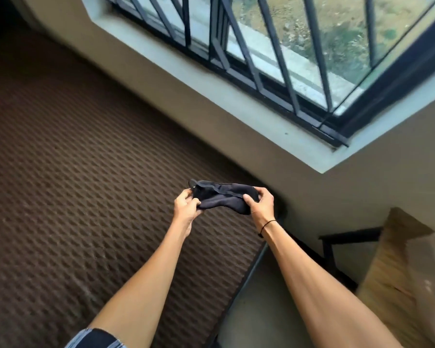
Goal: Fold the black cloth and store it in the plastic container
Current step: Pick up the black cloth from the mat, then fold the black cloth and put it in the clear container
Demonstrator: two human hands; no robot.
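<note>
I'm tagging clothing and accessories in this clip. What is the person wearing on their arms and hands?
Both forearms are bare, with no sleeves or gloves. The right hand has a thin black band around its wrist; the left hand and its wrist carry nothing. No rings are visible on the fingers.

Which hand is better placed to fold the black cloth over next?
Probably the right hand: it pinches the black cloth at its far end, while the left hand bunches the other end.
</note>
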